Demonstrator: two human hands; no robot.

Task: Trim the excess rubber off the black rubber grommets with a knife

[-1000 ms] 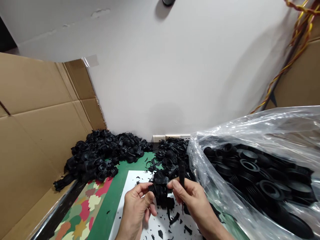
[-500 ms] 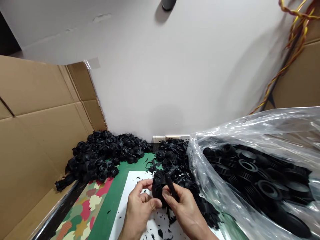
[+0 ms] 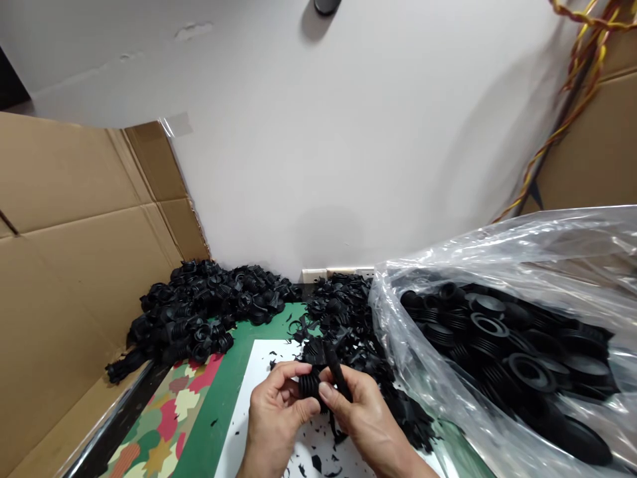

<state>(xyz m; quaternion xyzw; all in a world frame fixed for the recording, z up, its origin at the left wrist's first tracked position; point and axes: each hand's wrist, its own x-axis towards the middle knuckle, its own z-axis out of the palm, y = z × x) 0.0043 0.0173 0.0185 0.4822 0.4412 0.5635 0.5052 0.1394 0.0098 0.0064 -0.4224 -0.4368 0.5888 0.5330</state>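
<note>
Left hand [image 3: 273, 413] pinching black part [image 3: 309, 384], closely ribbed, right hand [image 3: 364, 413] holding slim dark tool [image 3: 337, 372]

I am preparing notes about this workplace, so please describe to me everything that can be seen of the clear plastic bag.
The clear plastic bag looks thin and glossy, full of creases and bright reflections. It lies slumped at the right of the picture and runs out past the right edge. Inside are many black ribbed parts, some ending in round rings or discs. Its left side borders the black scraps; contact is hard to judge. Neither the left hand nor the right hand touches it.
</note>
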